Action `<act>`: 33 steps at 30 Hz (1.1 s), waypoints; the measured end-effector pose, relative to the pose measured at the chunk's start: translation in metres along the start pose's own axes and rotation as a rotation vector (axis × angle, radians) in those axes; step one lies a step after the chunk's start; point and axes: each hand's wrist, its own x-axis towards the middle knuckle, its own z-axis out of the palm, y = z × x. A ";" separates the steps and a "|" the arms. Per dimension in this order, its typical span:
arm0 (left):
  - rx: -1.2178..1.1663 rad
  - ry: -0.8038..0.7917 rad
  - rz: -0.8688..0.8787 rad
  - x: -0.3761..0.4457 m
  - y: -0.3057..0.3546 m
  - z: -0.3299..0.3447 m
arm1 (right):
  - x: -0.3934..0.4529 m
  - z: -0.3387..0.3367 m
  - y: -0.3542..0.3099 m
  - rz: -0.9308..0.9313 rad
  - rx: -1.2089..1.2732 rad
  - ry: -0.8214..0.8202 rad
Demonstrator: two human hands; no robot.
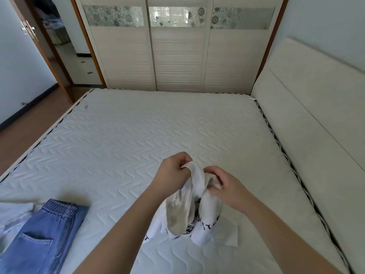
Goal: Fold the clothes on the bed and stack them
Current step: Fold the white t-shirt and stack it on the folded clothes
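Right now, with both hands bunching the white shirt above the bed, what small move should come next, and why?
Probably spread the hands apart to open the shirt. The left hand and right hand both grip its bunched top close together, and its lower part lies crumpled on the mattress, so it cannot be folded yet.

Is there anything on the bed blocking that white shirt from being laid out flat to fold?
Nothing visible does. Both the left hand and right hand already grip the white printed shirt, and the mattress beyond it is bare. The blue jeans lie well off to the left, apart from the shirt.
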 end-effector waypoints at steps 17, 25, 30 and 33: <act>0.514 -0.098 0.035 0.008 -0.046 0.009 | 0.016 -0.027 0.008 -0.050 0.019 0.142; 0.519 -0.052 -0.291 -0.019 -0.128 0.063 | 0.021 -0.044 0.029 0.068 0.359 0.073; 0.304 0.117 -0.504 -0.017 -0.143 0.063 | 0.029 -0.050 0.048 0.108 0.357 0.109; 0.197 0.211 -0.467 -0.015 -0.146 0.047 | 0.036 -0.053 0.059 0.090 0.280 0.131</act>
